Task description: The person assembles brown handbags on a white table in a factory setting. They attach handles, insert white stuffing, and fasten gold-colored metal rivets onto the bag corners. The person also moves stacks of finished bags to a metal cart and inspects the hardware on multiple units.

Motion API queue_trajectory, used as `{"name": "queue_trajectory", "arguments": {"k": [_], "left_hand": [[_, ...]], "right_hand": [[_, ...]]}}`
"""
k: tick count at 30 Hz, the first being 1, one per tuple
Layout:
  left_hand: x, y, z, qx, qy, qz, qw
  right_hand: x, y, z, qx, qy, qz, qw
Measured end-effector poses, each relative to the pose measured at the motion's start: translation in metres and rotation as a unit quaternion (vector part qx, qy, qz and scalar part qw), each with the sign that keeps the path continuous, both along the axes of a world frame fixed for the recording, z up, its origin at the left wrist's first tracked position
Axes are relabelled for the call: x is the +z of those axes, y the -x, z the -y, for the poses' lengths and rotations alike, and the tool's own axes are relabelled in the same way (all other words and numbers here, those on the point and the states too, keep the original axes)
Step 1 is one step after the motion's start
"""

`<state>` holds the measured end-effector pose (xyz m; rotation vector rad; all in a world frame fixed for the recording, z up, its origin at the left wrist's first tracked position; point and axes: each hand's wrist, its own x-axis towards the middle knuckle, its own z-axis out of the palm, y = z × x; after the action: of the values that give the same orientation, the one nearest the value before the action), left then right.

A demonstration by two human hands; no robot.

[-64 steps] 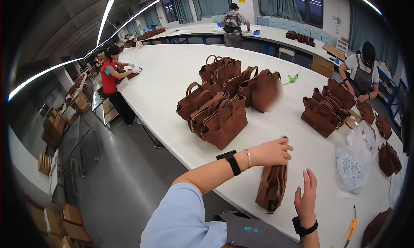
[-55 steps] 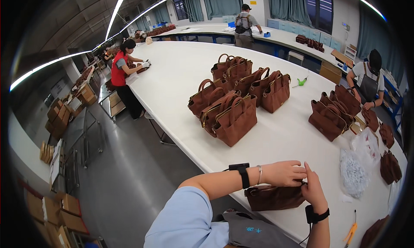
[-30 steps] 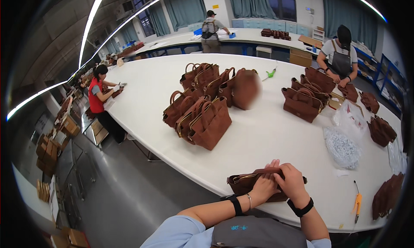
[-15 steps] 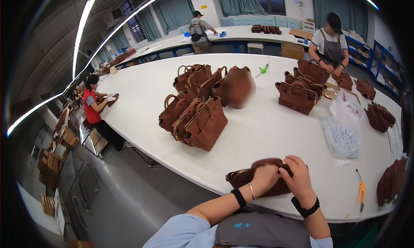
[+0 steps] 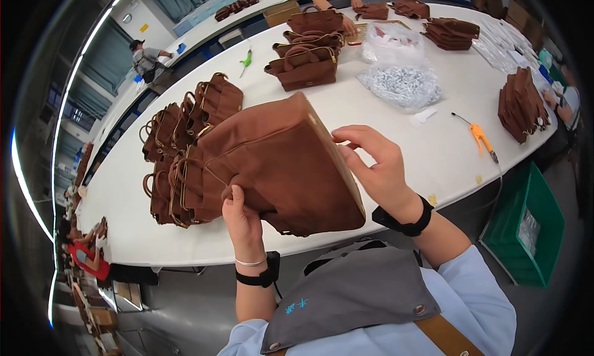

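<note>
A brown handbag (image 5: 291,164) is lifted in front of me and tilted, one broad side towards me. My left hand (image 5: 242,217) grips it low on its left side, thumb on the near face and fingers partly hidden. My right hand (image 5: 374,167) is at the bag's pale right edge, fingers apart and slightly bent. Its fingertips are at or very close to that edge; contact is hard to tell. Behind the held bag, a group of similar brown handbags (image 5: 164,133) stands on the white table (image 5: 142,244), partly covered by it.
More brown bags (image 5: 303,68) stand farther back, beside a clear plastic bag of small pale pieces (image 5: 402,84). An orange-handled tool (image 5: 481,139) and a stack of brown bags (image 5: 520,105) lie rightward. A green crate (image 5: 526,232) is below the table's edge. Co-workers are around.
The handbag has come up off the near table edge and turned, its broad side now showing. My left hand has moved from its top to its side. The view has swung right.
</note>
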<state>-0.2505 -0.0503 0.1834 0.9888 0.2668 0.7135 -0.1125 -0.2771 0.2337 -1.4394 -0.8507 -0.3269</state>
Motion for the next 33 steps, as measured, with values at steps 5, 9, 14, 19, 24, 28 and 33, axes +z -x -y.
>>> {"name": "queue_trajectory", "arguments": {"k": [5,9,14,19,24,28,33], "left_hand": [[-0.007,0.000,0.006,-0.033,0.039,0.031,0.998],[-0.013,0.003,0.003,-0.041,0.020,0.017,0.999],[-0.011,0.002,0.008,-0.053,-0.001,0.023,0.998],[-0.014,0.004,0.006,-0.064,-0.018,0.022,0.998],[-0.015,0.005,0.009,-0.094,0.011,0.008,0.995],[-0.011,0.003,0.018,-0.113,0.035,0.010,0.993],[-0.019,0.005,0.016,-0.135,0.072,-0.003,0.988]], "right_hand": [[0.019,0.007,-0.005,-0.015,0.002,0.047,0.999],[0.029,0.006,-0.005,-0.029,0.008,0.118,0.993],[0.031,0.008,0.001,-0.057,0.039,0.151,0.986],[0.032,0.010,0.007,-0.065,0.066,0.181,0.979],[0.033,0.011,0.014,-0.118,0.100,0.277,0.949],[0.031,0.010,0.020,-0.157,0.138,0.361,0.909],[0.033,0.002,0.021,-0.157,0.083,0.399,0.900]]}}
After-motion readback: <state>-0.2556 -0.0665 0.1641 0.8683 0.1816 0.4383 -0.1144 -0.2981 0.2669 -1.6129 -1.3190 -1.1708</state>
